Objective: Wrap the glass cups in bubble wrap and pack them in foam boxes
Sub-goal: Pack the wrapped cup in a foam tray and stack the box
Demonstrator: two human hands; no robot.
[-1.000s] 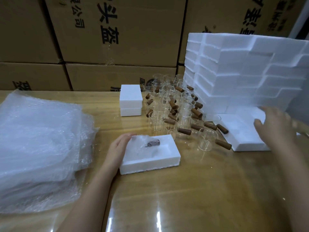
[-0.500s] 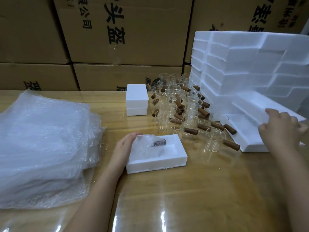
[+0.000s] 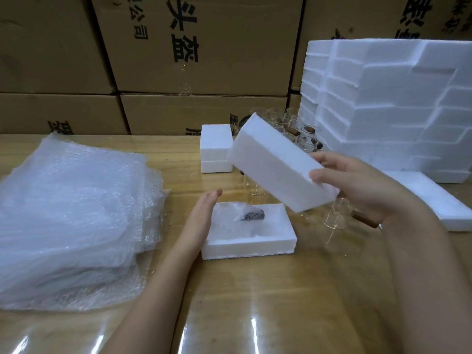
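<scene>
Foam lid (image 3: pixel 275 169), seemingly light, stiff, crumbly: you are gripping its end in your right hand (image 3: pixel 362 192) above the foam box (image 3: pixel 250 247) holding the wrapped cup (image 3: pixel 251 216), left hand (image 3: pixel 201 221) resting flat-fingered alongside.

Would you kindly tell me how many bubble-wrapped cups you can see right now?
1: the wrapped cup lies in the open foam box beside the left hand. The closed foam box behind it may hide another.
</scene>
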